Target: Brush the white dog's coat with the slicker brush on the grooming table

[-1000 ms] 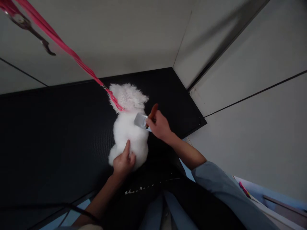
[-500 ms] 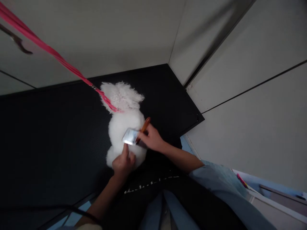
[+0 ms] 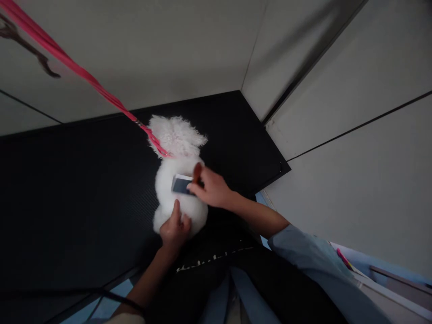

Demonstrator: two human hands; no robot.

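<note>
A fluffy white dog (image 3: 164, 180) is on a black table, its curly head (image 3: 178, 135) toward the far side. My right hand (image 3: 214, 188) is closed round the wooden handle of a slicker brush (image 3: 181, 185). The brush's flat rectangular head lies over the dog's back, and its pin side is hard to make out. On the dog's lower back rests my left hand (image 3: 173, 229), index finger and thumb showing, the other fingers curled against the coat. A pink leash (image 3: 101, 94) runs from the dog's neck up to the upper left.
The black ribbed tabletop (image 3: 84, 193) stretches left and right of the dog, with its far edge along a grey wall (image 3: 168, 54). A dark curved hook (image 3: 47, 65) hangs at upper left. A dark cable (image 3: 67, 291) crosses the lower left.
My right hand has moved the brush slightly up the dog's back, away from my left hand, and its head has turned. My left hand stays on the dog. The whole view has shifted slightly.
</note>
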